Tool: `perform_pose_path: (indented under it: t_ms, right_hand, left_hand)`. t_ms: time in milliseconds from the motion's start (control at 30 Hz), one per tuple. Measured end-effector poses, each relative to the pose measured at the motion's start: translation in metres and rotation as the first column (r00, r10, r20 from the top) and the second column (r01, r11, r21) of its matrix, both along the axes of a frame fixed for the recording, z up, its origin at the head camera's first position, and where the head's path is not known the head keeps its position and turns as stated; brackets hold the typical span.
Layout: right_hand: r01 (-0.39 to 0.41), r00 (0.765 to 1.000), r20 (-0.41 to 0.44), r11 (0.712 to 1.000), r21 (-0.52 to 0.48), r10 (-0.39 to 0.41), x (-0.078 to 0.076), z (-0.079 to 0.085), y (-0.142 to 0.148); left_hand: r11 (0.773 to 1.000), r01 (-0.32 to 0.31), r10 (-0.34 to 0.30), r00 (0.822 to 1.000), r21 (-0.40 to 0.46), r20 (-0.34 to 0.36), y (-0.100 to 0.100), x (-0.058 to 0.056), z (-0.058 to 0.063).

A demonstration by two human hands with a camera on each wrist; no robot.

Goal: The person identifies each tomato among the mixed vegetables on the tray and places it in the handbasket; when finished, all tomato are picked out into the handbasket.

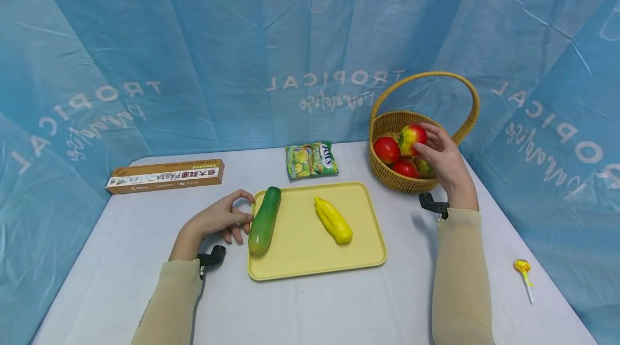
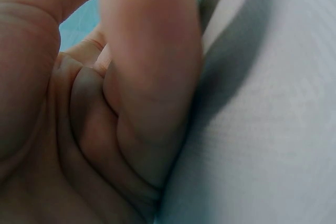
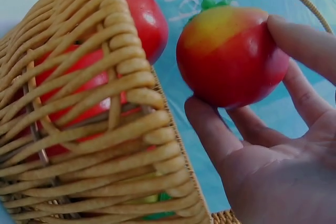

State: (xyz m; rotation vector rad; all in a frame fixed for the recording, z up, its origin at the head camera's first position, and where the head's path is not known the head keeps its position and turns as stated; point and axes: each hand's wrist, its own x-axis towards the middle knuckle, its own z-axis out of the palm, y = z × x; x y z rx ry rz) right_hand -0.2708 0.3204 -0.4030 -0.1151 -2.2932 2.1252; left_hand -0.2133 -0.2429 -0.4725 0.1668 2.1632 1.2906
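Note:
My right hand (image 1: 448, 164) holds a round red-and-yellow fruit (image 3: 231, 59) with green at its top, thumb and fingertips around its sides. The fruit is at the mouth of a wicker basket (image 1: 394, 177), where more red fruits (image 1: 387, 149) lie. On the left, my left hand (image 1: 220, 218) rests low by the table, fingers loosely bent, with fingertips right at the left rim of a yellow tray (image 1: 300, 259). Just inside that rim lies a green cucumber (image 1: 265, 221). A yellow, elongated, bumpy vegetable (image 1: 333, 220) lies toward the tray's right side.
Behind the tray is a green snack packet (image 1: 311, 160). A long pasta box (image 1: 164, 176) lies at the back left. Toward the right edge is a yellow lollipop (image 1: 522, 266). The basket's tall handle (image 1: 426, 74) arches above it, and a blue curtain (image 1: 232, 54) encloses the table.

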Motion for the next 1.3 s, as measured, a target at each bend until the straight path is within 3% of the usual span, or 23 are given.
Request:
perform_pose_path:
  t_ms: [533, 967, 1100, 1300]
  right_hand:
    - [0.02, 1.0, -0.012, 0.998, 0.063, -0.019, -0.001, -0.004, 0.004]
    - [0.06, 0.998, -0.011, 0.998, 0.036, -0.059, 0.002, -0.003, 0.013]
    - [0.063, 0.998, -0.027, 0.997, 0.04, -0.062, 0.002, 0.0, 0.009]
    - [0.065, 0.996, -0.071, 0.997, 0.034, -0.062, -0.001, 0.009, 0.003]
  left_hand:
    - [1.0, 0.019, -0.019, 1.0, 0.005, -0.022, -0.001, -0.001, -0.002]
    - [0.999, 0.031, -0.031, 0.999, 0.007, -0.022, 0.001, -0.003, -0.002]
    - [0.999, 0.036, -0.035, 0.999, 0.01, -0.021, -0.003, -0.003, 0.001]
    - [1.0, -0.007, 0.006, 0.999, -0.008, -0.049, -0.016, 0.0, 0.01]
